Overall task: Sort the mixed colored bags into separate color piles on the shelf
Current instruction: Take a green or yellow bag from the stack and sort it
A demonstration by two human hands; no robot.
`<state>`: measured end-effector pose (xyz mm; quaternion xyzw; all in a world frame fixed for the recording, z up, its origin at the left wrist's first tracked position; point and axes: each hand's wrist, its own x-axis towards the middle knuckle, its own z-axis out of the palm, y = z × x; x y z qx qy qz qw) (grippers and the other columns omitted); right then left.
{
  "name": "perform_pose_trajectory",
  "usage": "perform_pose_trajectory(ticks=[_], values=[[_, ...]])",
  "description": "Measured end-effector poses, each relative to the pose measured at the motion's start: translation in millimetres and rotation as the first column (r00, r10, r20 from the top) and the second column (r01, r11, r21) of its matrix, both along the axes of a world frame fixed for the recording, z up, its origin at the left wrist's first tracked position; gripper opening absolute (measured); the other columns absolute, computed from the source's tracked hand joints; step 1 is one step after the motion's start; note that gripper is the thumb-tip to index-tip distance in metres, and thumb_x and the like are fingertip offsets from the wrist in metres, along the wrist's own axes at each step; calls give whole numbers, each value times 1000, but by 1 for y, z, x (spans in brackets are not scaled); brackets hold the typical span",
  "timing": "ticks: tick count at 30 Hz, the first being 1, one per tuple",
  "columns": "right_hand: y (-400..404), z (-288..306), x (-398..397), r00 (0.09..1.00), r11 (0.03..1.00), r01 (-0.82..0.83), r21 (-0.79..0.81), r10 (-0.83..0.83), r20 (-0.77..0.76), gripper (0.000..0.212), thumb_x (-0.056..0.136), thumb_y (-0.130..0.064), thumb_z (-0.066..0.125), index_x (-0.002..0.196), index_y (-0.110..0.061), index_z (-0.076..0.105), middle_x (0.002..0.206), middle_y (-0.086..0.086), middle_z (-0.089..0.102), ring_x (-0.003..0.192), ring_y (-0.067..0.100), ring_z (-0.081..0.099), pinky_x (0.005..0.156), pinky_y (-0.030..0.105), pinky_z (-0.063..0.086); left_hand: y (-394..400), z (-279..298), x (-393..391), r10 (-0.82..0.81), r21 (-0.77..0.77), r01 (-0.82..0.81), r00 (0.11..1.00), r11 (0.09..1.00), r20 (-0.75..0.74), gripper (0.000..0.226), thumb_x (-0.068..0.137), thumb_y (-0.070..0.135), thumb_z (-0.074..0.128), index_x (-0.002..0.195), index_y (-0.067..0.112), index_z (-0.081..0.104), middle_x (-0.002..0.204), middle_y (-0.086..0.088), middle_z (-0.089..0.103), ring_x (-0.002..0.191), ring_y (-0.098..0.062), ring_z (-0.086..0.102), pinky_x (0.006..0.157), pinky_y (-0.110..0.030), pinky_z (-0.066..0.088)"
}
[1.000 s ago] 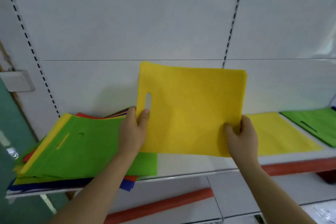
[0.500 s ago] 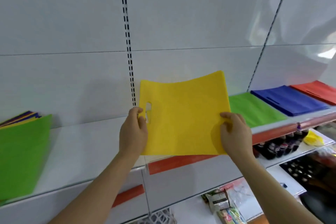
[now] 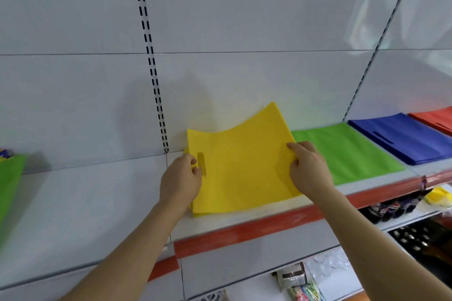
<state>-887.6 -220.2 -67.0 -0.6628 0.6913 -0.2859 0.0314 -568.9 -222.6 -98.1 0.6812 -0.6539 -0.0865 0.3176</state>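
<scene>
Both bare forearms reach up from the bottom of the frame toward its middle, the left from the lower left, the right from the lower right. The left hand (image 3: 181,181) sits just left of centre, back toward the camera, fingers curled and pinching the left edge of the yellow bag (image 3: 241,166). The right hand (image 3: 309,170), right of centre, pinches the bag's right edge, thumb on top, fingers bent.
</scene>
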Motion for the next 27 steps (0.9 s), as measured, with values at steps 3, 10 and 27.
perform_pose_trajectory(ticks=[3, 10, 27], values=[[-15, -13, -1, 997, 996, -34, 77, 38, -62, 60, 89, 6, 50, 147, -7, 58, 145, 11, 55, 119, 38, 60, 96, 45, 53, 0, -8, -2, 44, 58, -50, 995, 997, 90, 20, 106, 26, 52, 120, 17, 62, 111, -2, 66, 90, -23, 63, 76, -42, 55], [-38, -42, -11, 984, 979, -101, 180, 124, -125, 56, 93, -1, 53, 148, -4, 56, 145, 15, 55, 127, 37, 55, 103, 43, 49, 3, -23, -15, 158, 186, -205, 958, 961, 241, 28, 107, 30, 48, 128, 14, 58, 118, -9, 57, 98, -29, 60, 82, -43, 53], [-42, -56, -30, 902, 895, -223, 385, 339, -266, 65, 100, -62, 42, 136, -9, 55, 150, 16, 47, 144, 35, 36, 119, 45, 36, 33, -28, -51, 205, 235, -351, 852, 906, 482, 52, 103, 54, 41, 131, 16, 62, 120, -7, 64, 113, -31, 50, 89, -41, 51]])
